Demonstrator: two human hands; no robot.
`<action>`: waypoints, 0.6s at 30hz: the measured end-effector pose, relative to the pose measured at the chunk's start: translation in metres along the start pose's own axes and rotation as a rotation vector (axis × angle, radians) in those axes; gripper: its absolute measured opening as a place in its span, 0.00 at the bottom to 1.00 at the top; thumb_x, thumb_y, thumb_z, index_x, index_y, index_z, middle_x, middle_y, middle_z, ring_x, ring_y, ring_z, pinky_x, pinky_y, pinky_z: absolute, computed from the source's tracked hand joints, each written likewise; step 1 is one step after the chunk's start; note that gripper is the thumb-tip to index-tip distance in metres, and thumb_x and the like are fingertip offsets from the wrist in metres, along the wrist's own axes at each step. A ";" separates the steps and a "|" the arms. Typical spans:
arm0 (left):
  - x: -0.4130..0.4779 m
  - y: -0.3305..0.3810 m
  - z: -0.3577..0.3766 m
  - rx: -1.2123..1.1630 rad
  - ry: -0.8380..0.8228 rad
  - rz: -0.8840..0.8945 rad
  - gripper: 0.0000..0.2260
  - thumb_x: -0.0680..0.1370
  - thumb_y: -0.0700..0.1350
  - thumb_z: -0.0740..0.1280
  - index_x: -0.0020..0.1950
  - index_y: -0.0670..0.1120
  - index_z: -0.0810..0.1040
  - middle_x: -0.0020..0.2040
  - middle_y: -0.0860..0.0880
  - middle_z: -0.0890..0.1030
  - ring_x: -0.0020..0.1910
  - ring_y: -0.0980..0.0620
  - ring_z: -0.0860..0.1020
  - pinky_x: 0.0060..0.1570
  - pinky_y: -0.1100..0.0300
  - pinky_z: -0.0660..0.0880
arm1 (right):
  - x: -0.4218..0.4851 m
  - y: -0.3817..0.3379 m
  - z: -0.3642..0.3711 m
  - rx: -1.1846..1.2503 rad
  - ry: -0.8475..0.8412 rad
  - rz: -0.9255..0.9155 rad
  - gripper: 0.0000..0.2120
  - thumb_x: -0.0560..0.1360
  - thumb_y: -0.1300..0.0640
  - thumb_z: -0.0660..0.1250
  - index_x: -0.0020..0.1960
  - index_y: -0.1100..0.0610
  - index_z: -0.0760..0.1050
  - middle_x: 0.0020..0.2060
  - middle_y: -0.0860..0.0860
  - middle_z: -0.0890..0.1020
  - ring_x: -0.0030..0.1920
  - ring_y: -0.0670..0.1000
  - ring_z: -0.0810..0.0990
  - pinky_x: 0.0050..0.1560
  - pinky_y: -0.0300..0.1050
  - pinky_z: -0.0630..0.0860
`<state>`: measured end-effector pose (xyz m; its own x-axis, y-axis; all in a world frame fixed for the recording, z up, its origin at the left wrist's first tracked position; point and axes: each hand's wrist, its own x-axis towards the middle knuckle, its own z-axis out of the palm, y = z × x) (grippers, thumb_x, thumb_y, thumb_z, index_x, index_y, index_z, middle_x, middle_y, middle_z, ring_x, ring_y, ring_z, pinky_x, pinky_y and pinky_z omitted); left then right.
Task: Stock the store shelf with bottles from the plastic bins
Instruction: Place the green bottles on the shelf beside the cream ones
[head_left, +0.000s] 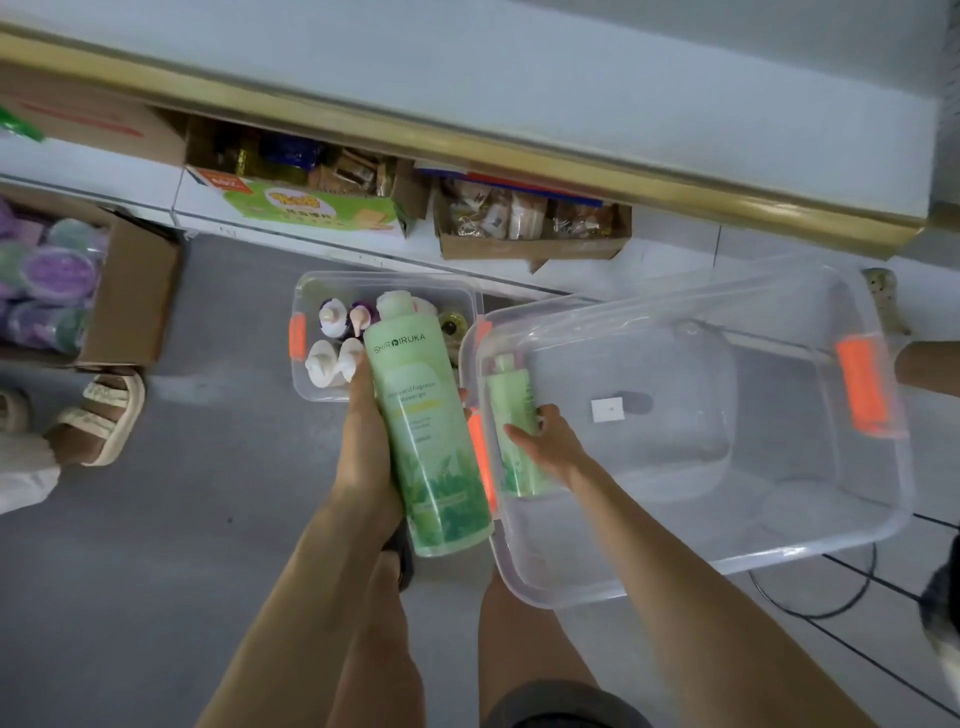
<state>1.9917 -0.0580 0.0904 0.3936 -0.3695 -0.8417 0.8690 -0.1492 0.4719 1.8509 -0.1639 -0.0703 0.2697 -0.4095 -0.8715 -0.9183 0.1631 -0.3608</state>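
Left hand (366, 447) gripped a green bottle (431, 441) above the floor, right hand (550, 441) grasped the second green bottle (511, 410), the only one left in the big bin (779, 556); pump bottles (332, 358) sat in the small bin (306, 384), shelf (519, 67) apparently unstocked.

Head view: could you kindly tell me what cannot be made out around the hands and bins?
The second green bottle in the large clear plastic bin: head view, blurred by the bin wall, partly covered by the right hand; grip unclear.
Palm of the left hand: head view, hidden behind the tall green shower-gel bottle it holds.
The pump bottles in the small clear plastic bin: head view, only tops show; labels hidden.
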 end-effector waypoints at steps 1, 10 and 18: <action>0.000 -0.002 -0.003 -0.004 0.003 0.003 0.29 0.79 0.63 0.49 0.38 0.47 0.82 0.33 0.47 0.82 0.29 0.51 0.80 0.29 0.59 0.79 | 0.004 0.000 0.006 0.002 0.002 0.008 0.30 0.74 0.45 0.67 0.67 0.60 0.61 0.61 0.57 0.71 0.57 0.57 0.75 0.56 0.51 0.74; 0.010 -0.002 -0.036 -0.026 0.002 -0.048 0.25 0.78 0.64 0.53 0.41 0.46 0.78 0.33 0.47 0.79 0.30 0.49 0.79 0.31 0.57 0.78 | 0.017 0.007 0.014 0.066 -0.002 -0.044 0.25 0.74 0.41 0.64 0.56 0.54 0.54 0.55 0.56 0.72 0.53 0.55 0.76 0.55 0.56 0.76; 0.015 0.022 -0.042 -0.023 -0.024 -0.081 0.27 0.78 0.66 0.51 0.45 0.47 0.80 0.39 0.46 0.81 0.35 0.50 0.80 0.34 0.57 0.78 | -0.059 -0.013 -0.017 0.839 -0.211 0.076 0.22 0.77 0.42 0.60 0.62 0.58 0.67 0.48 0.57 0.78 0.47 0.55 0.81 0.51 0.54 0.79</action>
<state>2.0290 -0.0286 0.0772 0.3143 -0.3788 -0.8705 0.9047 -0.1584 0.3956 1.8422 -0.1568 -0.0083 0.3412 -0.2089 -0.9165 -0.4412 0.8253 -0.3524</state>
